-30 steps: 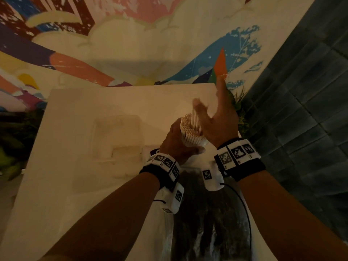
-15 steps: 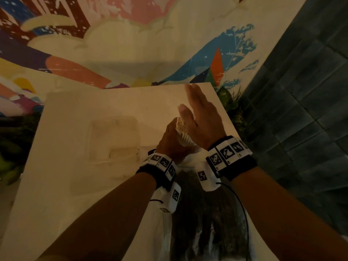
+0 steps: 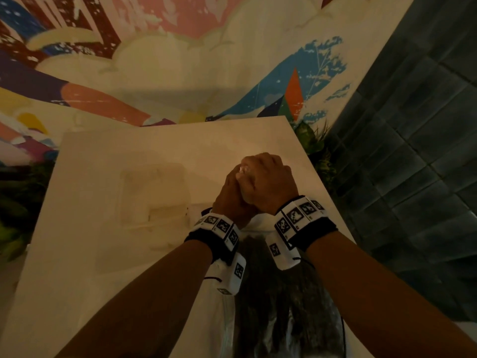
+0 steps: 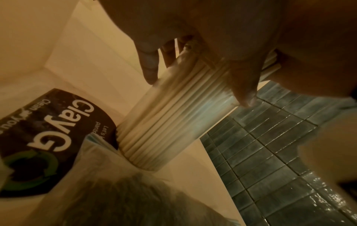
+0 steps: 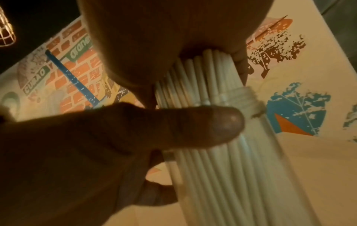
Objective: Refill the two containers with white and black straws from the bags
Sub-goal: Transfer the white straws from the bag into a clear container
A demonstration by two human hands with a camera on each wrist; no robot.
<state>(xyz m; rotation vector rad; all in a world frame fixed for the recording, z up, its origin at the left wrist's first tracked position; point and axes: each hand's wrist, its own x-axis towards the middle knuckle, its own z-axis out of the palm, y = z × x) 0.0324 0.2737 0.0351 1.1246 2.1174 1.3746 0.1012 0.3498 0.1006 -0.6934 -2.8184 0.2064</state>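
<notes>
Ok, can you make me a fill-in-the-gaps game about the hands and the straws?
1. The bundle of thin paper straws gripped by the left hand is coloured ____.
2. The right hand covers the ____ end of the bundle.
3. The bundle's bottom end stands on the pale ____.
4. The dark straws inside the clear plastic bag lie ____ to the person than the hands.

Missing words: white; top; table; nearer

A pale desk (image 3: pixel 108 254) is standing in dim warm light against a colourful painted mural wall (image 3: pixel 180 60), with dark teal floor tiles (image 3: pixel 413 177) lying alongside.
</notes>
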